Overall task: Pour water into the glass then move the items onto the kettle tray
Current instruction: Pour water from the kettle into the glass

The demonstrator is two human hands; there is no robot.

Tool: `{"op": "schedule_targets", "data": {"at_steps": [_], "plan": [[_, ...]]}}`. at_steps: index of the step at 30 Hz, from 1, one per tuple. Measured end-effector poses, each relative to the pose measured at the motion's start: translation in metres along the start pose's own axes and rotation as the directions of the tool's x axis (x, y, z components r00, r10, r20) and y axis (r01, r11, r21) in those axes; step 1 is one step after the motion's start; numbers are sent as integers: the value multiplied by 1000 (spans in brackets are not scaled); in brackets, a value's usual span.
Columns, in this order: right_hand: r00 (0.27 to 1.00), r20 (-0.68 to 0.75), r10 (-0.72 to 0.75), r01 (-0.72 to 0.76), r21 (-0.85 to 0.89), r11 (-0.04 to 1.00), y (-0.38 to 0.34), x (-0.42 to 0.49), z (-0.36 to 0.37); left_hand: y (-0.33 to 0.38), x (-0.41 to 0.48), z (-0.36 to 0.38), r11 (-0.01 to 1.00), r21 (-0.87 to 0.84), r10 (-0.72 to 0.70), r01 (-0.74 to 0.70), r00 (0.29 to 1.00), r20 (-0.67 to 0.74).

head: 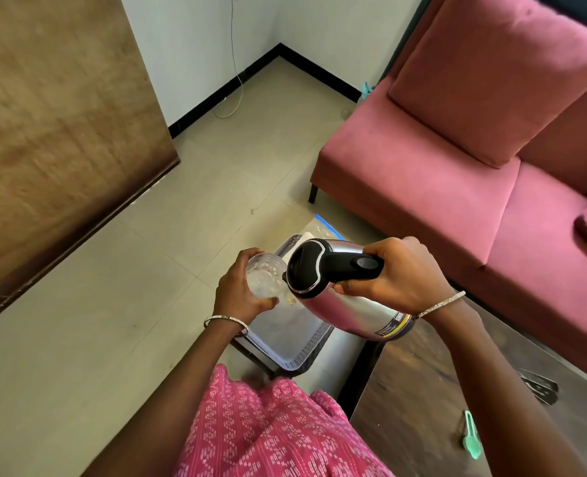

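1. Steel kettle (350,304): black-and-yellow label near the base, print too small to read.
2. Right hand (402,270) grips the black handle; kettle tipped, spout at glass (264,275) rim.
3. Left hand (242,297) wraps the glass, held over white perforated tray (299,358).

Tray (302,356) interior open beneath tilted kettle (347,304) and glass (264,277); floor (113,304) left free; sofa (457,201) blocks right.

Kettle (354,304) label unreadable
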State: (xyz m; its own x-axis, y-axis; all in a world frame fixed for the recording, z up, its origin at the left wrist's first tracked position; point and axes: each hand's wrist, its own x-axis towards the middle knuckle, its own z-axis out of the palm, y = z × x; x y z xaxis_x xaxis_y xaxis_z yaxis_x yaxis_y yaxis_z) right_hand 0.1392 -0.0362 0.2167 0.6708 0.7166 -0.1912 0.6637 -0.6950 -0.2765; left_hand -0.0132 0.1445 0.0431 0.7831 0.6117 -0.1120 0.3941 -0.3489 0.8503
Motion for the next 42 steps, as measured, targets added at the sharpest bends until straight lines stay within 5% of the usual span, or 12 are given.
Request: {"op": "schedule_targets", "data": {"at_steps": [42], "plan": [[998,-16,-65,64,-73,995,0,0,-21,15,-3,0,998,-33,47,-48,998,-40]]}}
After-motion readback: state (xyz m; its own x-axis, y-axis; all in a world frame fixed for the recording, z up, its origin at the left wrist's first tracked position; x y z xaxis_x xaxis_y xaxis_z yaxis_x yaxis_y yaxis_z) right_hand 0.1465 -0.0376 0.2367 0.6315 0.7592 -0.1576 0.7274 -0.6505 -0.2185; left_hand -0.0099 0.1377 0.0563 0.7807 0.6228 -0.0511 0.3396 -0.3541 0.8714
